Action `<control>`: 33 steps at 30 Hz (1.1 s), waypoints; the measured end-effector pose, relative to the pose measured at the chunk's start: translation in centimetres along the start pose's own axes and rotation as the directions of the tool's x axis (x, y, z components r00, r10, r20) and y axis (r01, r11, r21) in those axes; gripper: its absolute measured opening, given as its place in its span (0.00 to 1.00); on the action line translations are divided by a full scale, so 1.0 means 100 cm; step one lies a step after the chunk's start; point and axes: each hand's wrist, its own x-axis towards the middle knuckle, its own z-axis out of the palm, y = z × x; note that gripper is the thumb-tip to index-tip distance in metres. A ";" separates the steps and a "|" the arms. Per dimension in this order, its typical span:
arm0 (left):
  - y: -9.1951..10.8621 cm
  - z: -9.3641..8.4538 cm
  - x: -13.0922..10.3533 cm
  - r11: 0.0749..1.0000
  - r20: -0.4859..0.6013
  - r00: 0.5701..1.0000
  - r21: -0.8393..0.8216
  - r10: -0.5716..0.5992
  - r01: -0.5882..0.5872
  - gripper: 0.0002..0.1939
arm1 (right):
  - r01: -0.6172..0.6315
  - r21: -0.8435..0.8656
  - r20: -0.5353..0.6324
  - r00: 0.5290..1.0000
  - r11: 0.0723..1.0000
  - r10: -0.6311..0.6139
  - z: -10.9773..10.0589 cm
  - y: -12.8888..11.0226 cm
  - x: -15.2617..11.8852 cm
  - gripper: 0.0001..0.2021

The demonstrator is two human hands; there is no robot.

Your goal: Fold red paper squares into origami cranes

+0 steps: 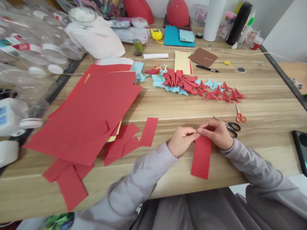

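A narrow red paper strip [201,158] hangs toward the table's front edge, its far end pinched between my two hands. My left hand [182,140] grips the top left corner with thumb and forefinger. Close beside it, my right hand [217,133] pinches the top edge, fingertips nearly touching the left ones. Black-handled scissors [233,126] lie partly behind my right hand, and small orange scissors [240,117] are farther right. Left of my hands lie a loose red rectangle [149,131] and a pile of large red sheets [96,105] with cut pieces around it.
Folded red paper pieces [176,77] and light blue ones stretch across the middle of the table [168,107]. Behind are a black pen [207,68], brown paper [203,57] and a blue folder [178,36]. Plastic bottles [31,51] crowd the left; a phone [301,150] lies far right.
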 end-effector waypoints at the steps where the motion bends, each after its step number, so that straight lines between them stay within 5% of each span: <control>1: 0.000 0.001 0.000 1.000 0.008 1.000 0.007 -0.009 0.009 0.12 | 0.025 -0.034 0.018 1.000 0.999 -0.024 0.000 0.000 0.000 0.11; 13: 0.000 0.003 -0.001 0.997 0.053 0.997 0.051 0.058 -0.061 0.13 | -0.023 -0.031 -0.005 1.000 0.999 0.023 -0.002 -0.003 0.001 0.10; 23: 0.001 -0.003 -0.002 0.977 0.097 0.990 0.175 0.105 -0.121 0.13 | -0.010 0.188 -0.185 0.982 0.982 0.045 -0.006 0.005 0.005 0.09; 33: 0.001 -0.004 -0.001 0.991 0.061 0.998 0.124 0.033 -0.041 0.10 | 0.003 0.416 -0.486 0.846 0.909 0.219 -0.028 0.003 0.020 0.11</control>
